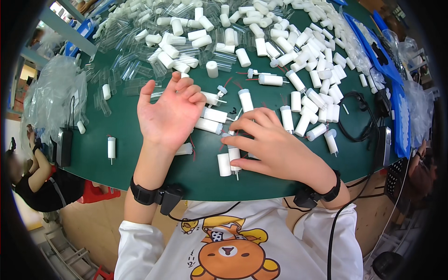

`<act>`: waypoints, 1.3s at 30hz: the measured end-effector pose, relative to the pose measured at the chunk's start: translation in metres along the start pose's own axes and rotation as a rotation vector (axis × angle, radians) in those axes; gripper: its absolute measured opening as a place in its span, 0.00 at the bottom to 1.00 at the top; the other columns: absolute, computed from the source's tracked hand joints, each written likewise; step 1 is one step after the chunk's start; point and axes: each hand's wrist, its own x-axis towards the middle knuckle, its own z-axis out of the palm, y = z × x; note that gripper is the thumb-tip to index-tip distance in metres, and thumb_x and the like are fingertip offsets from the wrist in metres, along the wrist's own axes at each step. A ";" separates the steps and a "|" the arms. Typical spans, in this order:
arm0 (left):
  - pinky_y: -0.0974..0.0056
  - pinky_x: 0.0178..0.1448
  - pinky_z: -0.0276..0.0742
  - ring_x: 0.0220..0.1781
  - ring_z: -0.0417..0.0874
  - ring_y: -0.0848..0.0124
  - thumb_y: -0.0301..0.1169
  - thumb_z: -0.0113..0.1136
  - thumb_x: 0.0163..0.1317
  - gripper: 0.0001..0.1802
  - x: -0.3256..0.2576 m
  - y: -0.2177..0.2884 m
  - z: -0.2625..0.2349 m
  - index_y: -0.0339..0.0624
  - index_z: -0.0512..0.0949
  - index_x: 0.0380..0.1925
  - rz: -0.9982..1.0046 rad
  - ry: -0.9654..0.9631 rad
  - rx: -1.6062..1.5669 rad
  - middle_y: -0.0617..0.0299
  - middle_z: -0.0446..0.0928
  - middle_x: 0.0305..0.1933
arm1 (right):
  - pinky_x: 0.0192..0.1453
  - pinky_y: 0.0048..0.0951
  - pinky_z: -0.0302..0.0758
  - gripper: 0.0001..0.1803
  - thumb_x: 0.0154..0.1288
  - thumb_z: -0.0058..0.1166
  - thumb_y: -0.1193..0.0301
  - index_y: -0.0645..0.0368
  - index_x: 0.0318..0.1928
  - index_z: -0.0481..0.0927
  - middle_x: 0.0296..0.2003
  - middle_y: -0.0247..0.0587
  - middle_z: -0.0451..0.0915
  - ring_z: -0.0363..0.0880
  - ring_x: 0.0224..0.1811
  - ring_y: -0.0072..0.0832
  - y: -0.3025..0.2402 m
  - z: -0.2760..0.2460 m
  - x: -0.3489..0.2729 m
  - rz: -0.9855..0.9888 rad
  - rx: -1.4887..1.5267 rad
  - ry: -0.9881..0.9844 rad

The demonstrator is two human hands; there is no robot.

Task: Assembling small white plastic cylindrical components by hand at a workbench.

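Observation:
My left hand (170,112) is raised palm-up over the green table (140,158), fingers spread, holding nothing. My right hand (270,144) lies palm-down on the table with its fingertips resting on small white cylinders (232,156) with thin pins. More white cylinders (212,120) lie between the two hands, with a few thin red wires (192,145) beside them. Both wrists wear black bands with cables.
Piles of white cylinders (298,51) and clear plastic tubes (140,60) cover the far half of the table. Blue trays (368,51) line the right side. A black cable (357,119) and a black box (64,147) lie near the edges. Another person sits at the lower left.

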 end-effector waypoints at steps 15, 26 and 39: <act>0.67 0.39 0.59 0.30 0.59 0.70 0.41 0.46 0.59 0.16 -0.001 -0.003 0.001 0.38 0.66 0.34 -0.020 0.075 0.007 0.62 0.61 0.27 | 0.49 0.30 0.69 0.13 0.49 0.62 0.76 0.59 0.38 0.79 0.35 0.38 0.76 0.73 0.41 0.30 0.006 -0.023 0.002 0.166 0.498 0.333; 0.67 0.38 0.59 0.30 0.59 0.70 0.42 0.46 0.60 0.16 -0.006 -0.010 0.003 0.37 0.67 0.34 -0.087 0.077 0.000 0.62 0.60 0.27 | 0.45 0.20 0.70 0.16 0.62 0.54 0.67 0.64 0.47 0.74 0.38 0.35 0.76 0.73 0.39 0.18 0.078 -0.065 -0.019 0.733 0.540 0.963; 0.67 0.38 0.59 0.30 0.59 0.71 0.43 0.46 0.61 0.17 -0.007 -0.011 0.000 0.37 0.68 0.34 -0.133 0.046 0.015 0.63 0.61 0.27 | 0.53 0.44 0.60 0.15 0.61 0.52 0.60 0.58 0.40 0.75 0.40 0.45 0.77 0.73 0.42 0.42 0.105 -0.051 -0.039 0.895 -0.384 0.597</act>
